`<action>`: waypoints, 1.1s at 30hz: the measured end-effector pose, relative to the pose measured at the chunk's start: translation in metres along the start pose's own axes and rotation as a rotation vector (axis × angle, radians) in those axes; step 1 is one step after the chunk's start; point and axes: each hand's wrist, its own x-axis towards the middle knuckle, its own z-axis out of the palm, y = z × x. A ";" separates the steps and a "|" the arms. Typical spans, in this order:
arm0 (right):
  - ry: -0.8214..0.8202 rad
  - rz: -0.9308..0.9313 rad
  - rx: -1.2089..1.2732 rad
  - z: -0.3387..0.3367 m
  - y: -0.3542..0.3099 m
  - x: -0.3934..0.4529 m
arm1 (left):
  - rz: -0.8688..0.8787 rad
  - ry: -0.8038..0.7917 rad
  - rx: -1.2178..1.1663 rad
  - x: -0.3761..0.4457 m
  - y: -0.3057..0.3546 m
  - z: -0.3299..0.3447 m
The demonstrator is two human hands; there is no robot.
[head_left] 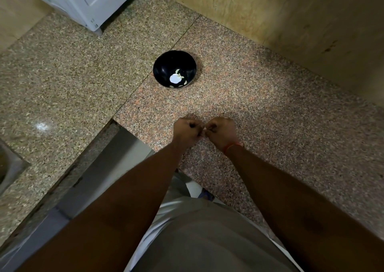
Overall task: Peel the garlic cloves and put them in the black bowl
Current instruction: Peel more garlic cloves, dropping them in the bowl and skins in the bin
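A black bowl (pixel 164 68) stands on the speckled granite counter (pixel 270 109), well beyond my hands. Inside it lie a few pale peeled garlic cloves (pixel 184 82) around a bright white reflection. My left hand (pixel 187 131) and my right hand (pixel 221 132) meet knuckle to knuckle above the counter's near part. Between their fingertips a small pale garlic clove (pixel 204 128) shows only as a sliver; the closed fingers hide the remainder. A red thread circles my right wrist.
A white appliance (pixel 87 3) stands at the back left. A yellowish tiled wall (pixel 291 12) closes the back right. A sink corner (pixel 8 165) is at the left edge. The counter's front edge drops off beside my left forearm.
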 end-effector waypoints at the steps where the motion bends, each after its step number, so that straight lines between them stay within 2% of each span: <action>1: -0.007 0.015 -0.002 0.000 0.001 0.001 | -0.018 0.010 -0.009 0.000 0.001 0.001; 12: 0.019 0.023 0.005 0.009 0.008 0.001 | -0.077 -0.141 0.009 0.006 0.002 -0.006; 28: -0.092 -0.023 -0.008 0.004 0.010 0.015 | -0.068 -0.131 0.078 0.007 0.003 -0.003; 33: -0.081 -0.070 -0.038 0.004 0.010 0.010 | -0.061 -0.143 0.058 0.007 0.001 -0.005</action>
